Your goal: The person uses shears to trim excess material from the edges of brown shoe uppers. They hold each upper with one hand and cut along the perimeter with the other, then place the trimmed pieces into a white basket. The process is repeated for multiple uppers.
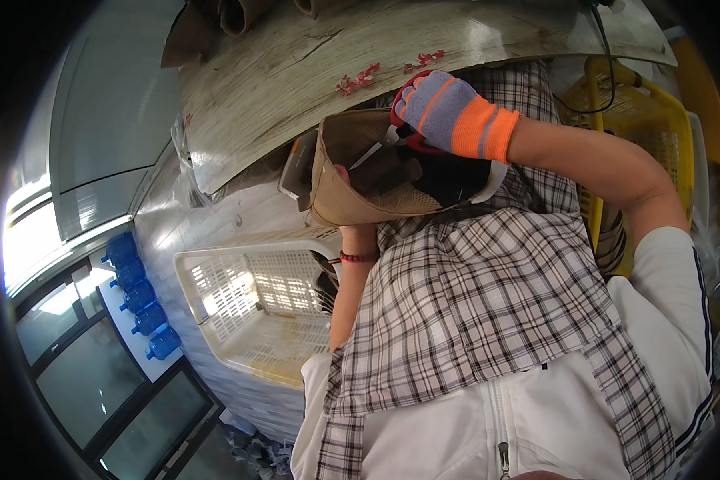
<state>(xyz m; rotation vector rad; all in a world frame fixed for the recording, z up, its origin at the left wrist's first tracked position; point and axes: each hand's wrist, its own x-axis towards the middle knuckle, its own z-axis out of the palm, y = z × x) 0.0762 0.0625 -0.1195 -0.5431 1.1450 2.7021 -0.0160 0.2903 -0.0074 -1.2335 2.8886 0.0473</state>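
My right hand [444, 112], in a grey and orange knit glove, is closed on the red handles of a pair of scissors [398, 110]. Their bright blade points down and left into the opening of a brown, bag-shaped fabric piece [360, 196]. The piece has a dark inside and sits above my lap. Of my left hand [342, 172], only a fingertip shows at the piece's inner left side. The forearm comes up beneath, so the hand appears to grip the piece's wall; its other fingers are hidden.
A worktable [256, 96] with a wood-look top lies ahead, brown rolled pieces [236, 16] at its far edge. On my left stands a white plastic basket [248, 352]; a yellow basket [672, 128] is at the right. Blue water bottles [140, 300] line the far left.
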